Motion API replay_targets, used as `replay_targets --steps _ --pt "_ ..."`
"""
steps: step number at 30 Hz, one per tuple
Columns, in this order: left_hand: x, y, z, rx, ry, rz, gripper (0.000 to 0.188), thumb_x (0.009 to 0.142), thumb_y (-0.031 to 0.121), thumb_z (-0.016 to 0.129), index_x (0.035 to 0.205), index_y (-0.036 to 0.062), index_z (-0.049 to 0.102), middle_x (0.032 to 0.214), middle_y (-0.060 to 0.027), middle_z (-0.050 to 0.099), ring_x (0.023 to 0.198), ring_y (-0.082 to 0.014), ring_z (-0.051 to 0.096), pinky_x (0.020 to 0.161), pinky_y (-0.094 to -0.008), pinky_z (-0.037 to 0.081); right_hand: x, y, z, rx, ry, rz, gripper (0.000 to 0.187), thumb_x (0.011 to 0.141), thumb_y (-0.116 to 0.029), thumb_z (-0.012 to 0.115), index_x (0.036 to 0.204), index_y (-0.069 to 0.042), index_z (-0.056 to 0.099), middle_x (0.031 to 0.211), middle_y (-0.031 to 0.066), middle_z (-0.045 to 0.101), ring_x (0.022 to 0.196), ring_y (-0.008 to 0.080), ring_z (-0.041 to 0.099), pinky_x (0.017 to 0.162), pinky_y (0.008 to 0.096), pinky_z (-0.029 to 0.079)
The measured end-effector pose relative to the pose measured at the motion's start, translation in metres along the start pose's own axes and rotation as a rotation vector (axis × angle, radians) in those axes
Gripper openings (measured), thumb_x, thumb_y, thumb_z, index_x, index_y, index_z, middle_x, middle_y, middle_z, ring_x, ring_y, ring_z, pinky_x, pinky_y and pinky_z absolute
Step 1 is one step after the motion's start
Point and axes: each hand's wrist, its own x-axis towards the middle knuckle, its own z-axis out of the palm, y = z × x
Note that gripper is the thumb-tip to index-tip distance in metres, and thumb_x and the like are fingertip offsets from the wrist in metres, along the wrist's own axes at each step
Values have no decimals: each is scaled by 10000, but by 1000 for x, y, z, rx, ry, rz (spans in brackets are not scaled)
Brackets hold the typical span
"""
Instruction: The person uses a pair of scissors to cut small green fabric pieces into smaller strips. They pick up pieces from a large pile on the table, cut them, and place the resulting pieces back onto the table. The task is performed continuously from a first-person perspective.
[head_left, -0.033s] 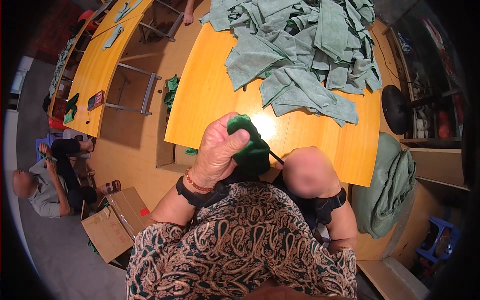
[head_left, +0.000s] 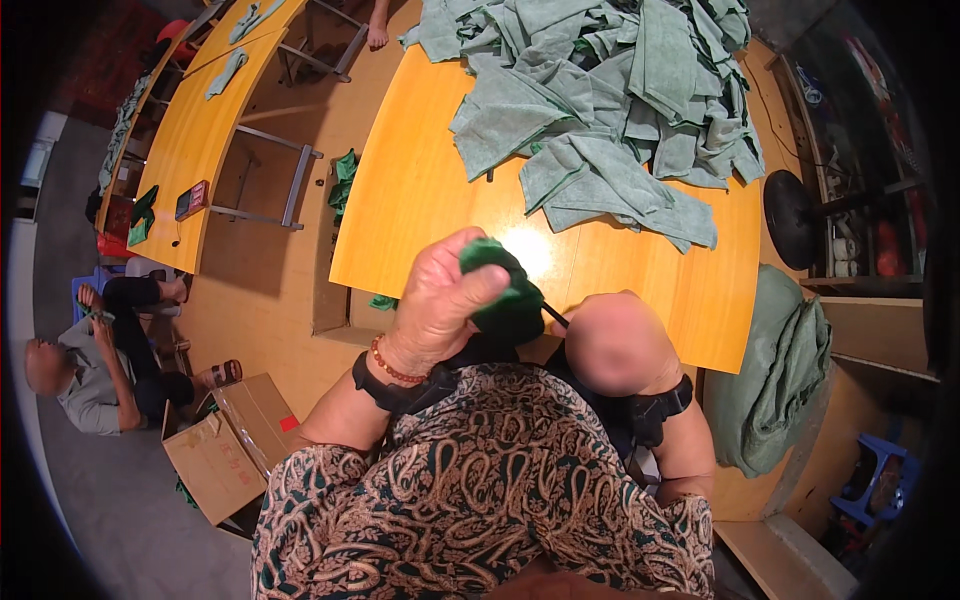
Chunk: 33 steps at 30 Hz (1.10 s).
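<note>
My left hand (head_left: 435, 300), with a beaded bracelet at the wrist, is closed on a piece of dark green plush fabric (head_left: 505, 305), thumb on top. The fabric is bunched and hangs below the thumb. To its right, my right hand (head_left: 615, 345) is curled, its fingers smeared by a blur. A thin black rod (head_left: 556, 317) runs from the right hand to the green fabric; its far end is hidden at the cloth. Both hands are above my lap, at the near edge of the yellow table (head_left: 420, 200).
Grey-green cloth pieces (head_left: 620, 100) are heaped on the table's far side. A green bundle (head_left: 770, 380) stands at the right, near shelves. At left are an open cardboard box (head_left: 225, 450), a seated person (head_left: 95, 370) and another yellow table (head_left: 190, 150).
My left hand has turned slightly, and its thumb and the top of the green fabric have shifted a little right and down. The right hand has stayed in place.
</note>
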Motion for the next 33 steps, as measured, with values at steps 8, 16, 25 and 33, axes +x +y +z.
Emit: replay_targets --steps 8,16,25,33 --pt "-1 0 8 97 67 17 220 911 219 709 917 76 542 869 -16 626 748 -92 581 655 -244 479 8 15 5 145 -5 -47 250 941 -36 518 1149 67 612 612 68 565 346 56 363 337 203 252" --pt "3 -9 7 -39 116 106 349 933 417 627 985 79 556 820 -28 549 768 -161 554 718 -298 490 -1 11 8 151 -36 25 254 933 -12 506 1149 77 604 623 101 565 350 49 363 337 196 252" --pt "1 -14 -2 7 -104 51 269 925 335 680 932 108 536 785 -9 507 727 -153 511 654 -313 465 5 5 8 114 -80 -43 257 940 -31 518 1153 81 605 602 83 552 353 48 366 336 197 255" --pt "1 -6 20 -17 151 136 306 910 326 703 921 91 507 796 -11 520 721 -144 512 662 -286 434 6 31 3 236 -50 -69 262 942 -45 532 1162 79 600 597 80 549 329 49 357 328 199 254"
